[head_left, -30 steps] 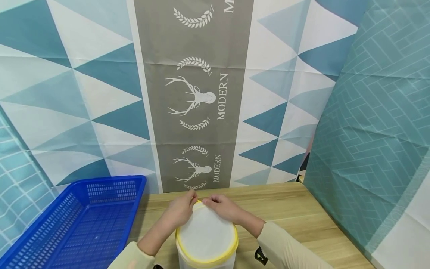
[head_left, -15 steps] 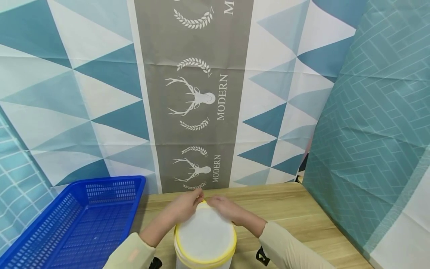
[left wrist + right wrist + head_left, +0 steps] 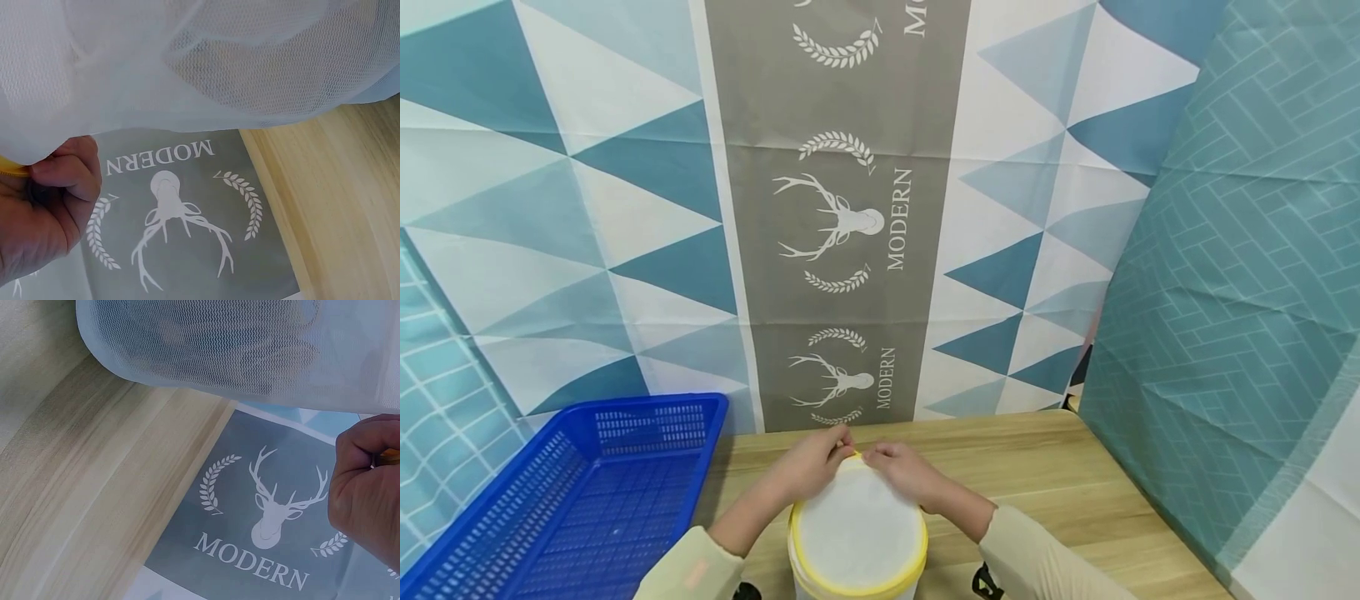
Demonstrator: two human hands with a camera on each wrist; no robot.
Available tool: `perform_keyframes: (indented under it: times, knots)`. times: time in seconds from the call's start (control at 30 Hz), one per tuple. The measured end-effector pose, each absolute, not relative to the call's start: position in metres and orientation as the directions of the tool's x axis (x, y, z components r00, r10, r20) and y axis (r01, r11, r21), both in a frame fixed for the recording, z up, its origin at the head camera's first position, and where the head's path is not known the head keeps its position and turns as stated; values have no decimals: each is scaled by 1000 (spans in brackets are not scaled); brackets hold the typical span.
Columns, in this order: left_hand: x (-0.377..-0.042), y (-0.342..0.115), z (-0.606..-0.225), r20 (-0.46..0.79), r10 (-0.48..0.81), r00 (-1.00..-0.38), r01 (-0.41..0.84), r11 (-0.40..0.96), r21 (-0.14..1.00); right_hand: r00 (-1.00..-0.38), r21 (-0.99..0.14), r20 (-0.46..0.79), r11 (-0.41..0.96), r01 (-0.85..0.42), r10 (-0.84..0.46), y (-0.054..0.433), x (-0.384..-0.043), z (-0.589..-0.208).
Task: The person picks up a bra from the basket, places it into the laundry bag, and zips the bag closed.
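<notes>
A round white mesh laundry bag (image 3: pixel 859 525) with yellow trim stands upright on the table, its flat top facing up in the head view. At the far side of its rim, my left hand (image 3: pixel 811 467) pinches the yellow edge. Close beside it, the fingers of my right hand (image 3: pixel 912 477) grip the same edge. In the left wrist view, the curled left hand (image 3: pixel 47 212) holds a bit of yellow trim (image 3: pixel 11 167) under the white mesh. The right wrist view has the right hand (image 3: pixel 367 481) curled at the bag's edge. Darker shapes show faintly through the mesh (image 3: pixel 206 347).
A blue plastic basket (image 3: pixel 703 483) with slotted sides stands to the left on the wooden table (image 3: pixel 1022 475). Patterned cloth (image 3: pixel 842 275) hangs behind the table's far edge. A green sheet (image 3: pixel 1217 333) borders the right side.
My left hand has shifted slightly right, nearer my right hand, along the bag's far rim. The bag has moved a little to the left. The basket stays in place.
</notes>
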State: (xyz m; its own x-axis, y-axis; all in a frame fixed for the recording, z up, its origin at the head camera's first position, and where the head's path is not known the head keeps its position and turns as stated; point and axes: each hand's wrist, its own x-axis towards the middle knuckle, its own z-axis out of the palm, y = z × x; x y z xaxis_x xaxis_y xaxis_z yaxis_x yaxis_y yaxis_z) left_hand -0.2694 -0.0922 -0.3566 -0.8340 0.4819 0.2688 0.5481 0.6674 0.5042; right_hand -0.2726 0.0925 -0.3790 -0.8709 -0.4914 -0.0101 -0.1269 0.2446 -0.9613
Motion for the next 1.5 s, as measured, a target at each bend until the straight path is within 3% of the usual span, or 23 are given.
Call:
perform_keyframes:
  times: [0.47,1.5]
  knots:
    - [-270,-95,-360,299,484,-822,566,643,516,-888,-957,19,248,-148,-459,93,-268,-379]
    - [-262,-95,-363,265,435,-860,503,639,582,-907,-957,15,256,-134,-420,96,-264,-379]
